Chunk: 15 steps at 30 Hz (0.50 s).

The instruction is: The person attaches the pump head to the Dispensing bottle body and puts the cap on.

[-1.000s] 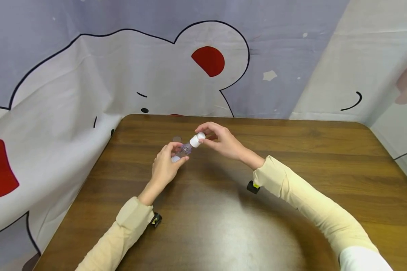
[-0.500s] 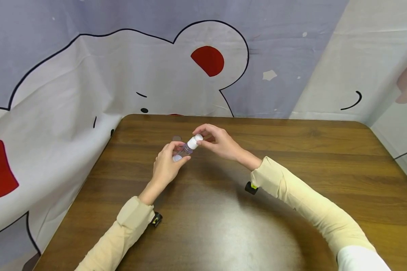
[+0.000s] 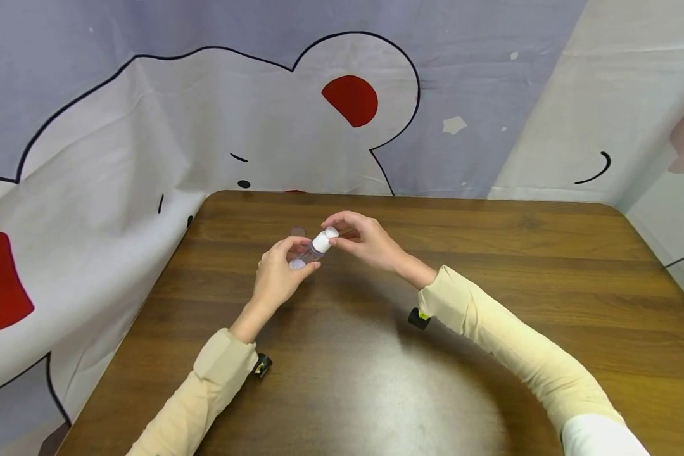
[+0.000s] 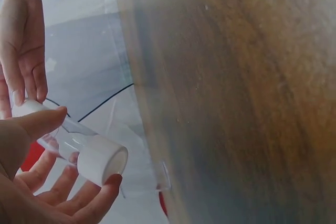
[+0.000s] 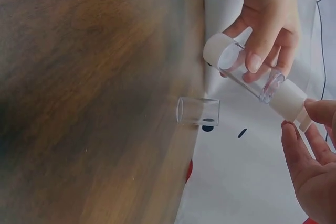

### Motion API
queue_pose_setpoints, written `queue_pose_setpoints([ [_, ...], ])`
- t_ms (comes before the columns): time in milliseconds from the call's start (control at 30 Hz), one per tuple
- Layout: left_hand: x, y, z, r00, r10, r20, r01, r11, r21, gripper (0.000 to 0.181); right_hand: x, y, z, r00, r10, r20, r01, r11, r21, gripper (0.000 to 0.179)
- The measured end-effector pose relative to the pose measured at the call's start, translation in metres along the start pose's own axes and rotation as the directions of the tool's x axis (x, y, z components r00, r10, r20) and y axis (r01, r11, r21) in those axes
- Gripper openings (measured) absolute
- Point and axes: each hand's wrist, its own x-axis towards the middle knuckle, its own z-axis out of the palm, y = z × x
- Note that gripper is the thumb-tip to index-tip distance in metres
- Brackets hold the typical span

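Note:
My left hand holds a small clear bottle by its body, between thumb and fingers. The bottle is tilted, its white base at the lower end and its neck toward my right hand. With thumb and fingertips, my right hand pinches a white pump top at the bottle's neck. The top lines up with the bottle, right against the neck in the head view. Both hands are raised over the table's far left part.
A clear cylindrical cap stands on the brown wooden table just behind the left hand. A printed cloth hangs along the table's far edge and left side.
My right hand has moved a little left and down, bringing the white pump top closer onto the bottle's neck. The left hand has stayed nearly still.

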Motion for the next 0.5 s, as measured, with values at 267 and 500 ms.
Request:
queue_pose_setpoints([
  [267,-0.0011,-0.0022,-0.0003,1.0,-0.022,0.02,0.023,1.0,-0.018,0.042,0.0016,-0.0017,-0.0024,0.998,-0.004,0.066,0.004,1.0,-0.009,0.039],
  [500,-0.0026,-0.0023,0.0001,0.999,-0.012,0.032,0.013,1.0,-0.022,0.043,0.0074,-0.0041,-0.0058,0.986,-0.029,0.166,0.047,0.993,-0.106,0.035],
])
